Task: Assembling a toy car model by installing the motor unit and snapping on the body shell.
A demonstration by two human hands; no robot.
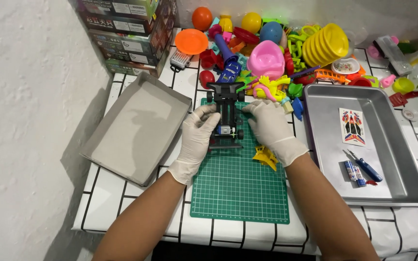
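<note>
The person is wearing thin white disposable gloves on the left hand (197,136) and the right hand (271,126), wrinkling at the wrists and ending there, leaving both forearms bare, sleeveless.

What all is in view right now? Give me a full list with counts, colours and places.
toy car chassis: one, black, far end of mat, between both hands
cutting mat: one, green, table centre
yellow part: one, on mat by right wrist
metal tray: one, silver, right
sticker sheet: one, multicoloured, in tray
screwdriver: one, blue, in tray
box lid: one, grey, left
toy pile: many, mixed colours, behind mat
stacked boxes: several, far left
left hand: white glove, on chassis
right hand: white glove, on chassis
</note>
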